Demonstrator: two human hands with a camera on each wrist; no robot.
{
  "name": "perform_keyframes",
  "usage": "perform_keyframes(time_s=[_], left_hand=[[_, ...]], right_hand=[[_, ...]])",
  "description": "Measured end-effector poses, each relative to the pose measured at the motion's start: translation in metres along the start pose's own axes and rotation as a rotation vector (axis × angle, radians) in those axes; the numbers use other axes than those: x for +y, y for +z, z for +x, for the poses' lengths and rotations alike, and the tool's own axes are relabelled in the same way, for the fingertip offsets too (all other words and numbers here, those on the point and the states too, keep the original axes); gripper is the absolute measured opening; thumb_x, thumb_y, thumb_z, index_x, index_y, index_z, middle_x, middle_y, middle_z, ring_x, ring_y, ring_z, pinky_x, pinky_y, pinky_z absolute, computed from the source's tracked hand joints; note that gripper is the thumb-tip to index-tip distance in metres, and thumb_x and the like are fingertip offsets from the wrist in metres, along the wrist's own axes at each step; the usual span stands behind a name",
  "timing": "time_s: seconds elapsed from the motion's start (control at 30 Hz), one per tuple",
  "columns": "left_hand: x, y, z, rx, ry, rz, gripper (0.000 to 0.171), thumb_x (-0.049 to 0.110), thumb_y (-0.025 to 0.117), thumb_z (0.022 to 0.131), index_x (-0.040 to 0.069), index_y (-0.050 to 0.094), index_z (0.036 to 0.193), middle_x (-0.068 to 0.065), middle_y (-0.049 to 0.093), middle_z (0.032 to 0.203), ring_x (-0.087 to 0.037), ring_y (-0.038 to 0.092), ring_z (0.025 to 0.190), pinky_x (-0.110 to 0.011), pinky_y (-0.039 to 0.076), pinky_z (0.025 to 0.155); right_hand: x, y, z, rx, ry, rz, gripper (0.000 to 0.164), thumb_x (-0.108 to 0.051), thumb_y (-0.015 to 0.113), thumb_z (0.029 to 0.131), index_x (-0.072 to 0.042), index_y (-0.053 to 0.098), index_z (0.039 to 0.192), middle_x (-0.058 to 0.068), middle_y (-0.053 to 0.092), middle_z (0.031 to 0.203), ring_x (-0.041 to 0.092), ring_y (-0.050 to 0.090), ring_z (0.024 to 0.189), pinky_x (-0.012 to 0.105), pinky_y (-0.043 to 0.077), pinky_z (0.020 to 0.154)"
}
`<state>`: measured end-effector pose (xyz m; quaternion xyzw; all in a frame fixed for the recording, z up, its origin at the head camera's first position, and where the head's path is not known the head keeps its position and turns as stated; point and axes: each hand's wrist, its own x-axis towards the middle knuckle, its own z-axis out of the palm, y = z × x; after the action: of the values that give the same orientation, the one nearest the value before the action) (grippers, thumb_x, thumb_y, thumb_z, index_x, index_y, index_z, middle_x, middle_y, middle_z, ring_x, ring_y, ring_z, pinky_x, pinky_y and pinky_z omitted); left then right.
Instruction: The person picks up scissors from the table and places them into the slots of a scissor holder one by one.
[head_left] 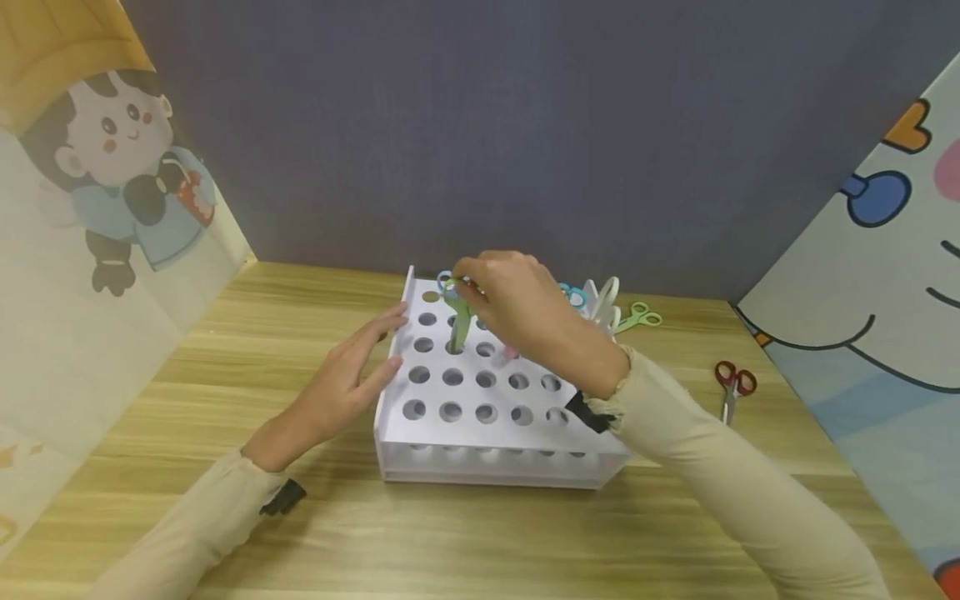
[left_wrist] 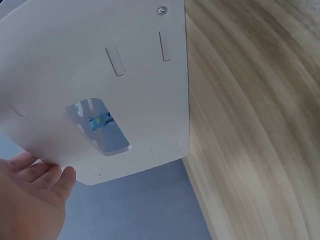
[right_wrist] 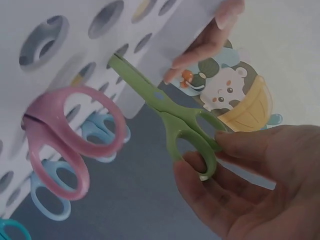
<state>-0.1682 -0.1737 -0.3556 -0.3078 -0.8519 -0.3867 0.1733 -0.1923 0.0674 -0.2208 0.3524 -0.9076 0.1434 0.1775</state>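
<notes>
Wood-grain table (head_left: 337, 533) carries the white rack (head_left: 468, 433), the positional reference. Against the rack's left side panel (left_wrist: 145, 100), the left hand (head_left: 337, 387) rests with fingers extended, apparently steadying it. Red scissors (head_left: 735, 381) lie right of the rack. Above the rack, the right hand (head_left: 517, 304), wrist raised, pinches the green scissors (right_wrist: 172, 112) by the handles, leaving the tip free, directed at the perforated top.

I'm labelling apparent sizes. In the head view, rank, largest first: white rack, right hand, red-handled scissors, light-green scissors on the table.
White rack
Right hand
Red-handled scissors, light-green scissors: too alike to rank
</notes>
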Motion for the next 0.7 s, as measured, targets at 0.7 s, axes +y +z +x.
perform_keyframes(time_s=[0.7], left_hand=[[-0.002,0.004,-0.002,0.056,0.052,-0.002,0.048,0.014,0.052,0.099,0.006,0.046,0.145,-0.007,0.039,0.157,-0.030,0.036,0.144,-0.047,0.029,0.119]], right_hand=[[-0.002,0.033,-0.009,-0.337,0.055,-0.066,0.031,-0.003,0.067,0.091,-0.013,0.070,0.121,0.003,0.073,0.103,0.015,0.067,0.085,0.026,0.056,0.070]])
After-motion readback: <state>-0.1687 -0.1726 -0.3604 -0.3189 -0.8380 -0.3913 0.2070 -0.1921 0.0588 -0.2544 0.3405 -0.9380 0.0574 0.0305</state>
